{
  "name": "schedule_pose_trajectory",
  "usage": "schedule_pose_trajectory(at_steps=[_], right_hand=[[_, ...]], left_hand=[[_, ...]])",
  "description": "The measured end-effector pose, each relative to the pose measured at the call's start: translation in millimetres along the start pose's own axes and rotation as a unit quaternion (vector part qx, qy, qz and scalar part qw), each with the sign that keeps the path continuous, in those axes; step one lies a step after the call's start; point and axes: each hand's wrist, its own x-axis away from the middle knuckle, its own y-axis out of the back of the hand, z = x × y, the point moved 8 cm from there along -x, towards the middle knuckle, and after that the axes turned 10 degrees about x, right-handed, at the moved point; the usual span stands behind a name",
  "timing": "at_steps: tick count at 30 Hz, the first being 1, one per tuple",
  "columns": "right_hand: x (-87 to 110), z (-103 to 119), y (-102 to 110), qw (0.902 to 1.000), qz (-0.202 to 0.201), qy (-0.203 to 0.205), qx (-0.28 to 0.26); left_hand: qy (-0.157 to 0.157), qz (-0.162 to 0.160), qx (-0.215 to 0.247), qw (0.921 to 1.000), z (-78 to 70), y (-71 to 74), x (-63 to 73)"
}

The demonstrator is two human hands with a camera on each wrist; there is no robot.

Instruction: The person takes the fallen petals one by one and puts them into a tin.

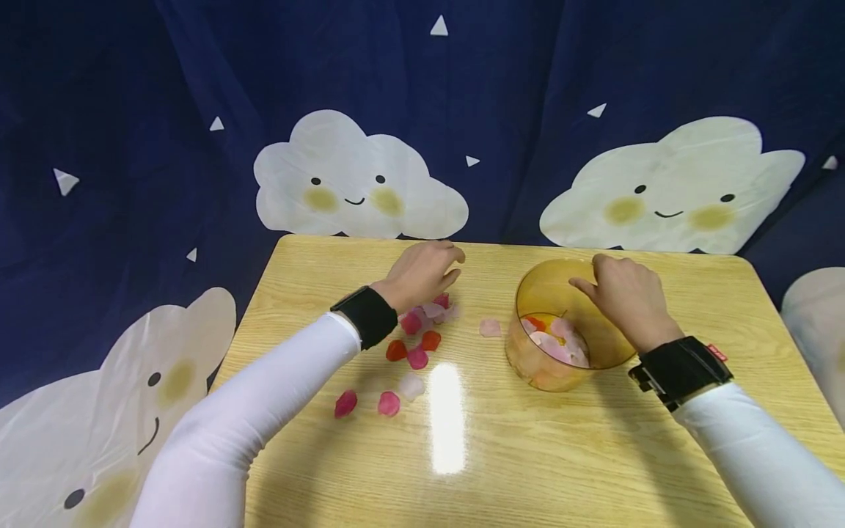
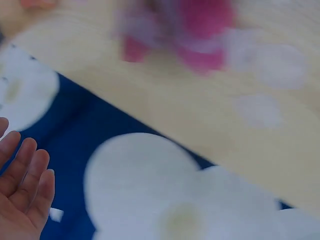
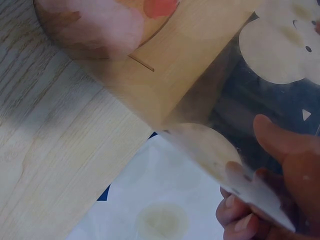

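Observation:
My left hand [image 1: 424, 273] hovers over a loose heap of pink, white and red petals [image 1: 412, 323], its fingers slightly bent with nothing between them. In the left wrist view the fingers of this hand [image 2: 25, 187] are parted, and blurred pink petals [image 2: 205, 20] lie beyond. With my right hand [image 1: 630, 299] I grip the rim of a clear amber bowl [image 1: 538, 293], thumb on the inside and fingers round the outside, as the right wrist view shows at the hand [image 3: 295, 170]. Pale pink petals [image 1: 551, 346] and a few red ones lie in the bowl.
Single petals lie apart on the wooden table [image 1: 528, 455]: a pale one [image 1: 490, 328] left of the bowl and several nearer the front, among them a dark pink petal [image 1: 345, 403]. A dark blue curtain [image 1: 508, 88] with white clouds hangs behind the table's far edge.

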Motion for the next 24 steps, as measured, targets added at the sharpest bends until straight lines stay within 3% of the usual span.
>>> schedule_pose_trajectory(at_steps=[6, 10, 16, 24], right_hand=[[-0.4, -0.1, 0.5, 1.0000, 0.003, -0.001, -0.001], [0.0, -0.4, 1.1, 1.0000, 0.006, -0.004, 0.002], [0.6, 0.6, 0.4, 1.0000, 0.007, -0.004, -0.001], [-0.4, 0.9, 0.6, 1.0000, 0.001, -0.001, 0.002]], left_hand=[[0.084, 0.025, 0.002, 0.9961, 56.8, -15.3, 22.2], [0.118, 0.040, 0.006, 0.9922, 85.4, -27.6, 37.4], [0.118, 0.057, -0.037, 0.9907, 110.7, -49.3, 56.8], [0.089, 0.044, -0.068, 0.9927, 123.2, -66.4, 70.9]])
